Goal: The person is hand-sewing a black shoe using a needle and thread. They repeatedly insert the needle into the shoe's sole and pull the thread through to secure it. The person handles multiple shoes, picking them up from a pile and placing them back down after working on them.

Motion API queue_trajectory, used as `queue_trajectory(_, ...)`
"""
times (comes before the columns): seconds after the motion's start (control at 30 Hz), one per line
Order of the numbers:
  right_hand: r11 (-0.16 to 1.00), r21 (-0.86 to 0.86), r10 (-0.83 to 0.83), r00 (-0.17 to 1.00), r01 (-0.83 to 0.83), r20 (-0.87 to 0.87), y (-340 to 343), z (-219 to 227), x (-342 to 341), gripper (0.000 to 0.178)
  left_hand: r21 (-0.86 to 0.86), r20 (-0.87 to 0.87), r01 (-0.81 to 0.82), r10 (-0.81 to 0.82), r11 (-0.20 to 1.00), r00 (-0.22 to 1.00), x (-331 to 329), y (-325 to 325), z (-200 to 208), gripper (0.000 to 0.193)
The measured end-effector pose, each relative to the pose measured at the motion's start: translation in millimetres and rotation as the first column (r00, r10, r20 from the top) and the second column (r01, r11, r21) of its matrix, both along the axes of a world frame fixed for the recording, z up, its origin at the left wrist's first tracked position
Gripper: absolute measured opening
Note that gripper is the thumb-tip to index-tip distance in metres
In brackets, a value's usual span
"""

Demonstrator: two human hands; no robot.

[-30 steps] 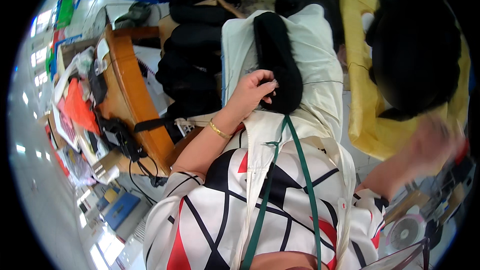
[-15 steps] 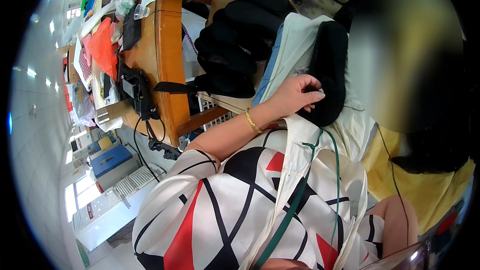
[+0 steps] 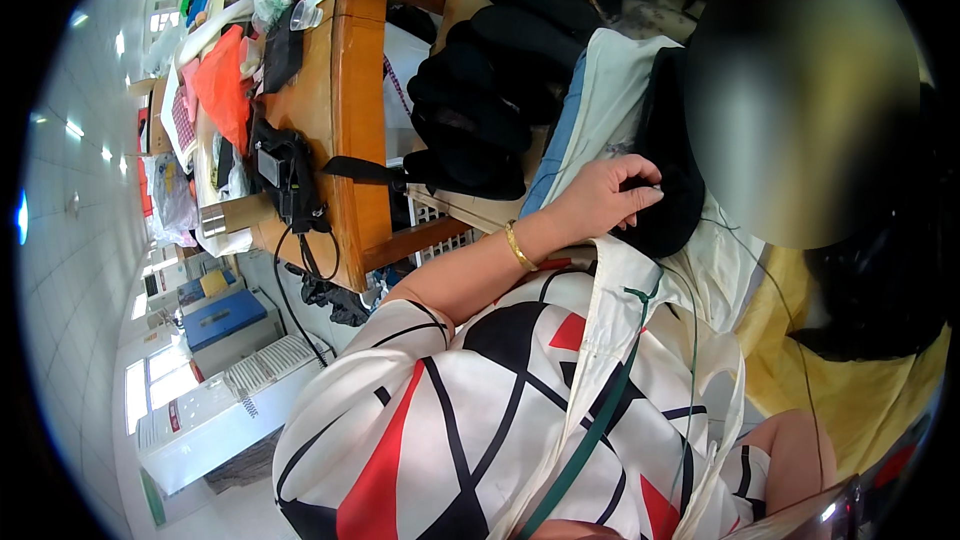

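My left hand [image 3: 617, 196], with a gold bracelet [image 3: 520, 245] at the wrist, lies over the near end of a long black soft cloth piece [image 3: 672, 160] with a rounded end. Its thumb and curled fingers are drawn together at the edge of the piece. What they pinch is too small or hidden to make out. The black piece rests on white cloth [image 3: 625, 65] across my lap. Of my right side only part of the bare arm [image 3: 795, 445] shows at the lower right. My right hand is not visible, and a blurred patch covers the area beyond the piece.
Several similar black pieces [image 3: 465, 105] are heaped in a cardboard box ahead. Left of it stands a wooden table [image 3: 358, 120] with an orange-red cloth [image 3: 222, 85] and a black device [image 3: 285, 175]. Yellow cloth [image 3: 850, 400] hangs at the right. Thin cords [image 3: 780, 285] cross the right side.
The view has shifted slightly, so most things appear a little farther right. My left hand stays at the near end of the black piece, its fingers curled much as before.
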State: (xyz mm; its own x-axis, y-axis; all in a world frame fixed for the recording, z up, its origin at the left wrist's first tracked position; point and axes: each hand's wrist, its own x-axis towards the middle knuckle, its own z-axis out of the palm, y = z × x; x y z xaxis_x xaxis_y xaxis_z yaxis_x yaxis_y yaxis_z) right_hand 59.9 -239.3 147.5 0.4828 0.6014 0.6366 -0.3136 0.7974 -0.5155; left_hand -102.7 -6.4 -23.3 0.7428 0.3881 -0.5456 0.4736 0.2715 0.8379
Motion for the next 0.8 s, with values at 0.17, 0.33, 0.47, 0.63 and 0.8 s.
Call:
queue_trajectory(0.17,0.983,-0.081,-0.167,0.986,0.167,0.008,-20,1,15,0.016,-0.102,-0.079,-0.158,0.151,0.982,0.985,2,-3,-6,0.025)
queue_trajectory(0.33,0.537,-0.671,-0.749,0.655,0.512,-0.101,-97,-78,101,0.016,-0.517,-0.022,-0.298,0.335,0.802,0.942,-7,1,-24,0.018)
queue_trajectory(0.47,0.281,-0.866,-0.956,0.044,0.414,-0.29,-299,-232,156,0.019,-0.57,-0.022,-0.259,0.3,0.78,0.954,-5,7,-33,0.018)
queue_trajectory(0.63,-0.659,-0.681,-0.752,-0.264,0.318,0.604,-316,-245,107,0.018,-0.573,-0.018,-0.25,0.293,0.78,0.956,-5,7,-34,0.019)
queue_trajectory(0.8,-0.007,-0.871,-0.878,0.414,0.491,0.241,-122,-205,66,0.016,-0.59,0.0,-0.219,0.271,0.777,0.963,-4,8,-36,0.019)
